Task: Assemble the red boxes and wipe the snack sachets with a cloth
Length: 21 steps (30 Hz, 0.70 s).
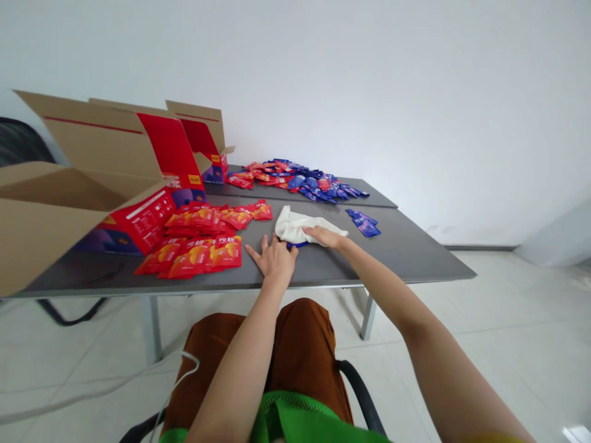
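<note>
Count: 2 hands, 1 white cloth (300, 226), 1 blue item (295, 245) mostly hidden under it, 2 overlapping blue sachets (362, 223), 2 open cardboard cartons (74, 147). Red sachets (198, 241) in the near pile are overlapped, so no exact count can be given; roughly fifteen or more are seen. The mixed red and blue sachet heap (300, 179) at 12 o'clock on the grey table (406, 252) is too dense to count.

Left hand (276, 258): open, palm down, fingers spread, thumb side at the cloth's near edge; nothing is seen gripped. Right hand (323, 236): open, laid flat over the cloth's right part; no clear pinch is seen, so any hold cannot be confirmed.

Cloth is placed at about 1 o'clock from the left hand and under the right palm, mid-table, between the red pile and the blue pair. Long axis is near level across the view, with the narrow end pointing to about 3 o'clock. Blue item is seen only as a rim at the cloth's near edge; its shape cannot be told.
</note>
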{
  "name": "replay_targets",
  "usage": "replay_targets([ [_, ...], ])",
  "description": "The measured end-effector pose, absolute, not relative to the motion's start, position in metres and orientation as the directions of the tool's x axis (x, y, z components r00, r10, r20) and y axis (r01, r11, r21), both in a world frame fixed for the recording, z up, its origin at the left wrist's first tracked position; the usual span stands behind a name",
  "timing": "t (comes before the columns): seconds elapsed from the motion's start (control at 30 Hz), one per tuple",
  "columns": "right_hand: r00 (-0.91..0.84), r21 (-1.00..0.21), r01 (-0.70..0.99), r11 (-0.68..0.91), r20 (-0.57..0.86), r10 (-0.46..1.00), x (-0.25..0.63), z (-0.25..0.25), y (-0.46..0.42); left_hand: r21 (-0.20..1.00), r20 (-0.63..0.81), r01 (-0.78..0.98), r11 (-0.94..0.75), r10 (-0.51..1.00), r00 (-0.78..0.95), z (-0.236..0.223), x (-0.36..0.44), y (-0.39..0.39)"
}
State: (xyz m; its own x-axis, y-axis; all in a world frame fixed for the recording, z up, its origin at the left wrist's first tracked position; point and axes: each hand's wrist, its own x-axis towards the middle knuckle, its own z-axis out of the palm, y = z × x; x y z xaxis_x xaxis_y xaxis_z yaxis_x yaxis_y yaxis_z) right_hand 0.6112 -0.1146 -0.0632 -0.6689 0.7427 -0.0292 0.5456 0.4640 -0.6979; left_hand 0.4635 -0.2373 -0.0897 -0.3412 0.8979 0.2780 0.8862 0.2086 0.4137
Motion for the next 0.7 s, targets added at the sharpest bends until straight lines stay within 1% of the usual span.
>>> replay_targets([
  [0.1,-0.655,-0.873,0.369,0.32,0.0,0.756,0.629,-0.062,-0.121,0.373,0.256,0.903,0.215,0.911,-0.323,-0.089,0.465,-0.237],
  [0.17,-0.635,-0.94,0.295,0.169,-0.061,0.77,0.639,-0.062,-0.123,0.35,0.249,0.911,0.218,0.916,-0.315,-0.089,0.467,-0.236],
  [0.27,-0.6,-0.959,0.263,-0.102,-0.245,0.762,0.651,-0.062,-0.126,0.328,0.258,0.92,0.216,0.916,-0.307,-0.09,0.468,-0.237],
  [0.3,-0.578,-0.956,0.238,-0.17,-0.28,0.766,0.654,-0.062,-0.128,0.321,0.263,0.923,0.211,0.917,-0.301,-0.09,0.468,-0.238],
  [0.33,-0.555,-0.955,0.194,-0.224,-0.295,0.778,0.658,-0.061,-0.13,0.313,0.27,0.926,0.213,0.915,-0.301,-0.09,0.468,-0.239],
  [0.4,-0.507,-0.953,0.052,-0.299,-0.283,0.814,0.662,-0.057,-0.134,0.304,0.291,0.919,0.25,0.894,-0.34,-0.089,0.469,-0.241],
  [0.47,-0.467,-0.936,-0.127,-0.329,-0.236,0.852,0.665,-0.051,-0.139,0.305,0.336,0.909,0.282,0.862,-0.38,-0.087,0.472,-0.239],
  [0.5,-0.451,-0.921,-0.213,-0.327,-0.204,0.869,0.666,-0.047,-0.141,0.307,0.371,0.914,0.267,0.85,-0.373,-0.086,0.474,-0.236],
  [0.57,-0.416,-0.886,-0.355,-0.297,-0.135,0.899,0.669,-0.037,-0.146,0.292,0.436,0.942,0.167,0.853,-0.286,-0.083,0.48,-0.229],
  [0.6,-0.397,-0.871,-0.405,-0.276,-0.104,0.912,0.671,-0.031,-0.149,0.279,0.446,0.954,0.108,0.865,-0.229,-0.081,0.483,-0.224],
  [0.67,-0.361,-0.854,-0.465,-0.232,-0.057,0.931,0.678,-0.019,-0.156,0.267,0.397,0.962,0.047,0.905,-0.155,-0.078,0.488,-0.213],
  [0.7,-0.345,-0.852,-0.479,-0.212,-0.039,0.938,0.682,-0.013,-0.159,0.279,0.355,0.959,0.054,0.922,-0.155,-0.076,0.489,-0.208],
])
